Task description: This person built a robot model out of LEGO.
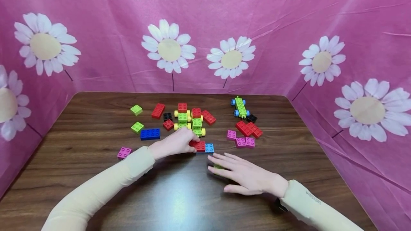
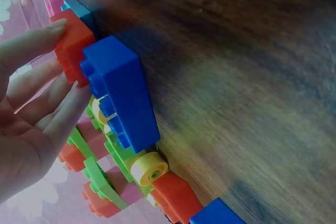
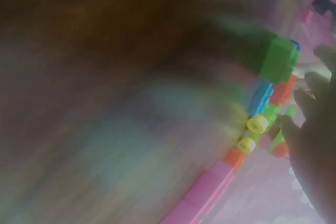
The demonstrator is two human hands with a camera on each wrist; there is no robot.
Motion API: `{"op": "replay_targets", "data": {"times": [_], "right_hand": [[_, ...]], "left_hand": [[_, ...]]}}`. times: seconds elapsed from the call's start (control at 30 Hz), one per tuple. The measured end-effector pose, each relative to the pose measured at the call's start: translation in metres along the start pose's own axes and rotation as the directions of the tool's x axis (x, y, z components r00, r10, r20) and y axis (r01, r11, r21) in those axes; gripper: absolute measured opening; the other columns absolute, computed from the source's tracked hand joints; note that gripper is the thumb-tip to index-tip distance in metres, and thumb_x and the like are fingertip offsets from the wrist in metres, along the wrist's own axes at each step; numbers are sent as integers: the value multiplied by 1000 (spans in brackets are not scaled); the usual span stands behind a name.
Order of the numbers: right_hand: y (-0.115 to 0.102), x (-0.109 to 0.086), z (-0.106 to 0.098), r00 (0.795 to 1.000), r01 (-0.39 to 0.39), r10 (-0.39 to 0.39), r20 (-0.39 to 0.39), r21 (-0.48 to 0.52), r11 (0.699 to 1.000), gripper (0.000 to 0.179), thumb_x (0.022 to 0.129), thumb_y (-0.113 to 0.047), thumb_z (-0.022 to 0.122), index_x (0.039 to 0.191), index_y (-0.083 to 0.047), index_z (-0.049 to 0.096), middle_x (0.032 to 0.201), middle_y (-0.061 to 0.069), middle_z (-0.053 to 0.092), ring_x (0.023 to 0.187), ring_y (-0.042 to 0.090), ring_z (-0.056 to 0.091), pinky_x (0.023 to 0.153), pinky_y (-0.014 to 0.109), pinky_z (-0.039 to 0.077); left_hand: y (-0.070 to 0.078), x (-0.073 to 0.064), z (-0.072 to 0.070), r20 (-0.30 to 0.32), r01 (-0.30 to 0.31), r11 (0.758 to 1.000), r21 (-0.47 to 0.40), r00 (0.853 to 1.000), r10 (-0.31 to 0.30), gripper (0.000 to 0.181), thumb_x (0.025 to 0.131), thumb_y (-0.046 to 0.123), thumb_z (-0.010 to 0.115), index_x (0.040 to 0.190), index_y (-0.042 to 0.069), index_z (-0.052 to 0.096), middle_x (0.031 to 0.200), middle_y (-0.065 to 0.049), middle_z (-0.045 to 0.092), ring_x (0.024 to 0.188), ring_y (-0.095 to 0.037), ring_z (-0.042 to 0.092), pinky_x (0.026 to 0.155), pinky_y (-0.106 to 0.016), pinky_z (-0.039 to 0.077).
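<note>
My left hand (image 1: 178, 142) pinches a red brick (image 1: 200, 146) between thumb and fingers, near the middle of the table. A light blue brick (image 1: 209, 148) shows beside the red one, and a blue edge runs below its front. In the left wrist view, the thumb lies on the red brick (image 2: 77, 40), with a dark blue brick (image 2: 123, 95) nearer the camera. To the right, my right hand (image 1: 247, 175) is spread with straight fingers and holds nothing. A lime green brick (image 1: 218, 166) is partly hidden by its fingers; the right wrist view shows this brick (image 3: 277, 61) just off the fingertips.
Behind the left hand stand two green wheeled cars (image 1: 197, 123) with yellow wheels and red bricks on top. A green wheeled base (image 1: 240, 108) with blue wheels is at the back right. Red bricks (image 1: 248, 128), pink bricks (image 1: 240, 142) and a dark blue brick (image 1: 150, 134) lie around.
</note>
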State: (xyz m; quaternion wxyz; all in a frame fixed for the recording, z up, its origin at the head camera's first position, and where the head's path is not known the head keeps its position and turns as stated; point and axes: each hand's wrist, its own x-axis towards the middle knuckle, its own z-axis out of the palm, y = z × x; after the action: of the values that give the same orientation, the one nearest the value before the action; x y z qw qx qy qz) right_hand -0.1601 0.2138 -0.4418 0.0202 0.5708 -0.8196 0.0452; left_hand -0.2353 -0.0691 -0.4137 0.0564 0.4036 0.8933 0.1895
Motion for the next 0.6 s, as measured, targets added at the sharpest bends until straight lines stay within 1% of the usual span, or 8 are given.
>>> {"op": "replay_targets", "data": {"times": [0.1, 0.23, 0.43, 0.5, 0.6], "right_hand": [[0, -8, 1, 999, 3, -1, 45, -43, 999, 62, 100, -40, 54, 155, -21, 33, 165, 8, 26, 152, 30, 28, 118, 48, 32], [10, -16, 0, 997, -39, 46, 66, -104, 994, 61, 101, -44, 50, 155, -22, 33, 165, 8, 25, 151, 32, 28, 118, 48, 32], [36, -27, 3, 988, -146, 151, 13, -164, 975, 62, 100, -47, 52, 154, -22, 37, 163, 10, 30, 149, 36, 32, 115, 53, 32], [43, -28, 4, 983, -182, 185, -2, -184, 966, 62, 99, -49, 52, 154, -21, 38, 163, 10, 31, 149, 36, 31, 115, 54, 32], [49, -27, 4, 970, -241, 245, -5, -191, 952, 64, 99, -51, 51, 154, -22, 36, 164, 10, 29, 150, 37, 28, 116, 57, 33]], "left_hand": [[0, 0, 0, 0, -9, 1000, 8, 1000, 9, 27, 84, 17, 79, 107, 3, 76, 106, -10, 77, 94, -17, 72, 81, -31, 59], [1, 0, -1, -1, -12, 1000, 5, 1000, 12, 27, 83, 17, 79, 107, 3, 76, 105, -10, 77, 95, -18, 72, 81, -31, 59], [1, -1, -1, 4, -6, 1000, -2, 1000, 6, 28, 83, 16, 79, 107, 2, 76, 106, -10, 77, 95, -17, 72, 81, -31, 59], [1, -1, -1, 6, -5, 1000, -2, 1000, 5, 27, 84, 16, 79, 107, 3, 76, 106, -10, 77, 95, -17, 72, 81, -31, 59], [0, -1, 0, 4, -5, 1000, -4, 1000, 5, 27, 84, 16, 79, 107, 2, 76, 106, -10, 77, 95, -17, 72, 82, -31, 59]]}}
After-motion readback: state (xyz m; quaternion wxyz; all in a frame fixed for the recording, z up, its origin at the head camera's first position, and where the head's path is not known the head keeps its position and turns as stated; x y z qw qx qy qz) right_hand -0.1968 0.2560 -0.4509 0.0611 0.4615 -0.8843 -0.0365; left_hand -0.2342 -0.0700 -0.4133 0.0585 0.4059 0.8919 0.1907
